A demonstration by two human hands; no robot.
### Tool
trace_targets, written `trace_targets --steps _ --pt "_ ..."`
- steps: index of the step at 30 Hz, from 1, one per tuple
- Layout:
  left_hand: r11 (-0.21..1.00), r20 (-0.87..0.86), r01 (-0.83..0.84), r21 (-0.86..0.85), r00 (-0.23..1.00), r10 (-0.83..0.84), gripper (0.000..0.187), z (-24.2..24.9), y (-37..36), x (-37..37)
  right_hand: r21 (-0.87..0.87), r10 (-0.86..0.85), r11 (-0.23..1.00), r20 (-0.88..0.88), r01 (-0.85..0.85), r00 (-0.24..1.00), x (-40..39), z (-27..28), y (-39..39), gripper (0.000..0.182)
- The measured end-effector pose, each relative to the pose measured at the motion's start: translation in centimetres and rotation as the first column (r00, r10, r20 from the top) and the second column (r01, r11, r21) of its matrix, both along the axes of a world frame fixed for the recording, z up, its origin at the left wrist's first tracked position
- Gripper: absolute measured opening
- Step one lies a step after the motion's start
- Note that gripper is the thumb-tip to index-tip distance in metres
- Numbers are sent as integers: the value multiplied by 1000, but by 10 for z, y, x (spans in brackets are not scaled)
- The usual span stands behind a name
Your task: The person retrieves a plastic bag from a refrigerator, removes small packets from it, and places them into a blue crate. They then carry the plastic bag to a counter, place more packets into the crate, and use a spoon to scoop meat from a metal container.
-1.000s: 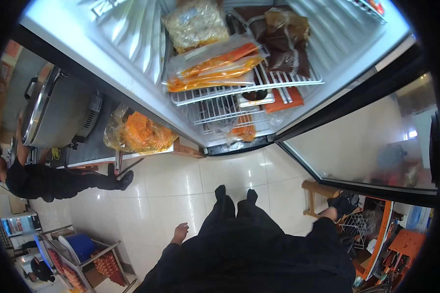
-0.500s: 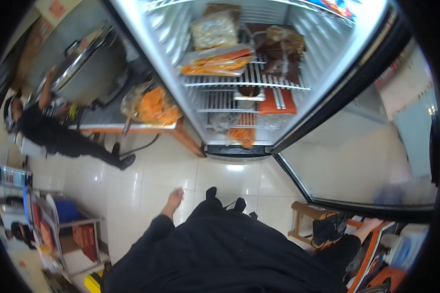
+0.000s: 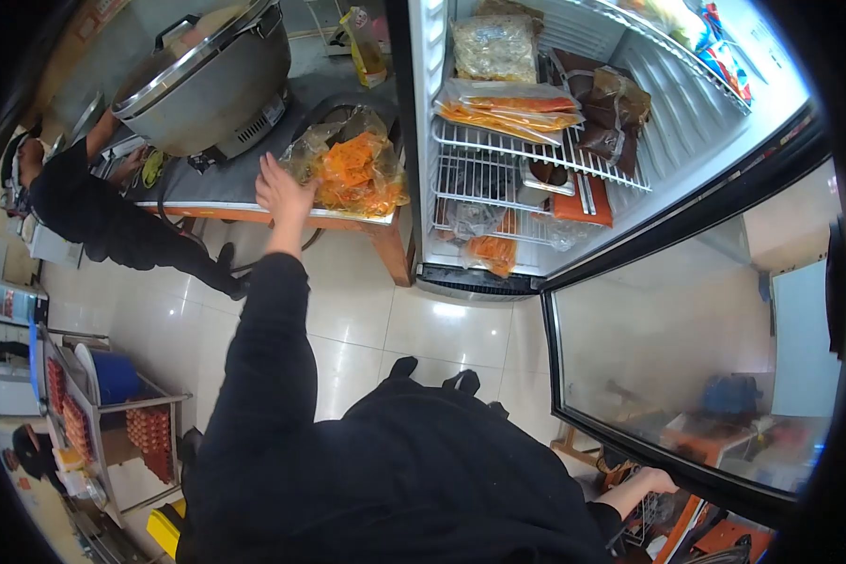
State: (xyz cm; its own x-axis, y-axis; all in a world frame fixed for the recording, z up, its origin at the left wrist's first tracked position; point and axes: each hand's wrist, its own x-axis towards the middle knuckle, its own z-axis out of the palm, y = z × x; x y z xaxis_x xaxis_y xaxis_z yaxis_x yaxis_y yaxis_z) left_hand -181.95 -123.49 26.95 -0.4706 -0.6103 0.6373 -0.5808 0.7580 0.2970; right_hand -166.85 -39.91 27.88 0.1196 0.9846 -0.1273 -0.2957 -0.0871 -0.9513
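Note:
My left hand point(image 3: 287, 193) reaches out to the table on the left, fingers spread and holding nothing. It is beside a clear plastic bag of orange food point(image 3: 352, 164), at the bag's left side; contact is hard to make out. Low on the right, my right hand point(image 3: 660, 481) is at the outer edge of the glass fridge door point(image 3: 667, 310), with its fingers curled against the frame. The fridge stands open. On its wire shelves point(image 3: 479, 179) lie a bag of pale food point(image 3: 496, 49), flat packs of orange food point(image 3: 508, 108) and dark brown packs point(image 3: 611, 117).
A large metal cooker point(image 3: 207, 94) stands on the table point(image 3: 235, 203), near a yellow bottle point(image 3: 365, 47). Another person point(image 3: 113, 216) in dark clothes works at the far left. A metal rack point(image 3: 146, 404) holds egg trays and a blue tub. Tiled floor point(image 3: 348, 310) lies below.
My left hand has risen from my side and stretched forward to the bag of orange food. The view has turned left, and my right hand has stayed by the door edge.

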Motion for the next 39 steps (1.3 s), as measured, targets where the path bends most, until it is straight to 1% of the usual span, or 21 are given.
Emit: trace_targets --steps 1,3,4,6,7,9,11,13,16,17,20,22,25,27,29,32,33,35,36,38,39 --pt "1000 72 -24 -17 997 25 66 0 -17 -5 -13 -94 995 54 94 994 11 -21 -7 63" --pt "972 377 26 233 919 -115 64 5 -47 -13 -106 -200 970 149 217 968 23 -36 -73 64" --pt "935 500 17 354 841 -205 63 8 -57 -15 -64 -140 983 345 172 928 36 -40 -102 65" --pt "937 477 97 336 840 -258 60 16 -51 -14 -56 -56 995 364 82 930 53 -34 -158 58" --pt "935 469 136 326 836 -285 59 15 -42 -14 59 -20 998 480 -9 877 66 -46 -165 57" --pt "949 422 146 279 869 -258 71 -9 -22 -16 240 -7 944 697 -224 717 102 -77 -177 56" --pt "904 371 117 411 884 -284 97 -5 12 -17 239 -21 947 717 -217 697 92 -52 -246 48" --pt "878 339 124 462 890 -305 125 -2 44 -18 241 -39 955 679 -172 733 80 -35 -312 47" --pt "880 451 81 469 834 -317 136 -7 77 -27 103 38 988 552 -114 833 76 -45 -358 45" --pt "865 456 109 490 813 -361 135 -8 83 -27 54 61 993 505 -102 861 76 -51 -368 45" --pt "918 530 87 388 793 -300 132 -18 91 -31 -97 104 992 359 -74 928 89 -66 -389 47" --pt "940 423 116 322 870 -253 129 -32 83 -33 26 294 942 420 -335 859 100 -72 -397 47" --pt "938 224 170 301 944 -243 122 -37 71 -36 203 546 707 452 -677 706 111 -82 -403 49" --pt "923 151 182 339 958 -244 116 -35 61 -35 255 652 559 453 -789 608 112 -81 -404 51" --pt "898 136 173 405 960 -246 108 -31 53 -38 267 716 450 463 -852 523 112 -79 -405 54" --pt "901 325 83 425 915 -238 95 -23 48 -46 140 700 416 581 -899 414 103 -58 -415 56" --pt "914 333 93 396 912 -237 90 -24 47 -46 118 706 385 600 -915 375 102 -59 -412 55" --pt "936 349 117 331 906 -237 81 -29 47 -49 164 713 350 592 -922 376 95 -58 -417 54" --pt "963 339 137 230 917 -211 78 -31 47 -49 187 716 336 586 -923 379 91 -57 -421 53" --pt "986 314 168 19 935 -165 71 -32 44 -46 117 770 331 540 -936 340 86 -48 -425 53" --pt "979 337 190 76 919 -205 66 -33 43 -47 82 781 327 537 -942 318 85 -47 -424 53"
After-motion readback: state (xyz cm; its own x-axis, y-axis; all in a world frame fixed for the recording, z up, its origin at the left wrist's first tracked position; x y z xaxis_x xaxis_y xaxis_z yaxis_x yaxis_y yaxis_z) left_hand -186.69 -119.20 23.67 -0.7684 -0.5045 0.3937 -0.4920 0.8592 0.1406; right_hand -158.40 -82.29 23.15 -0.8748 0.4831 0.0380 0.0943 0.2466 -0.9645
